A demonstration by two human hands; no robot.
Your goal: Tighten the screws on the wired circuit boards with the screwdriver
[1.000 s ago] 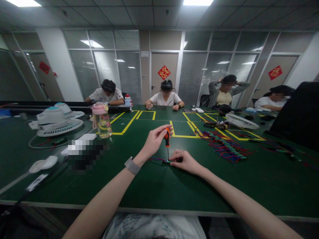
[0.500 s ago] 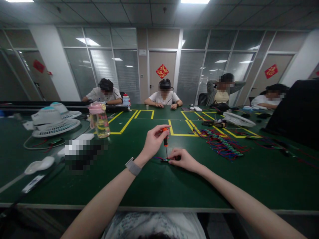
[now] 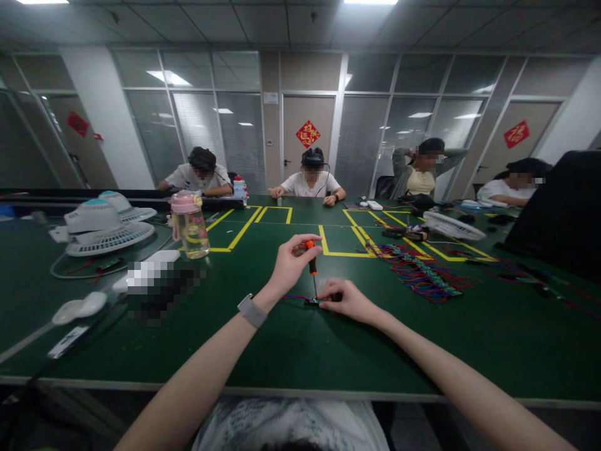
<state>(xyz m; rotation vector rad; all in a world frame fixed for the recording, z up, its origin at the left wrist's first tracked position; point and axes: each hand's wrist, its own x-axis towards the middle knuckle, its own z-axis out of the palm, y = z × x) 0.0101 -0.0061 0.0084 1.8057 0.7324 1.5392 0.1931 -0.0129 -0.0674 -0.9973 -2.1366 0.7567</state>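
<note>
My left hand [image 3: 295,262] is closed round the orange and black handle of a screwdriver [image 3: 313,265], held upright with its shaft pointing down. The tip meets a small circuit board [image 3: 312,302] lying on the green table, though the exact contact point is too small to make out. Red and blue wires run from the board's left side. With fingers pinched at the board's right edge, my right hand [image 3: 345,298] grips it against the tabletop.
Wired circuit boards [image 3: 425,269] lie in a row to the right. A pink-lidded bottle [image 3: 190,225] stands left, near white fans [image 3: 106,228] and a white spoon-shaped object [image 3: 79,308]. A dark screen [image 3: 558,219] rises at far right. Several people sit across the table.
My view has shifted slightly. Both hands keep their hold on the screwdriver and board. Across the table, the middle person's hand has moved outward to a small object.
</note>
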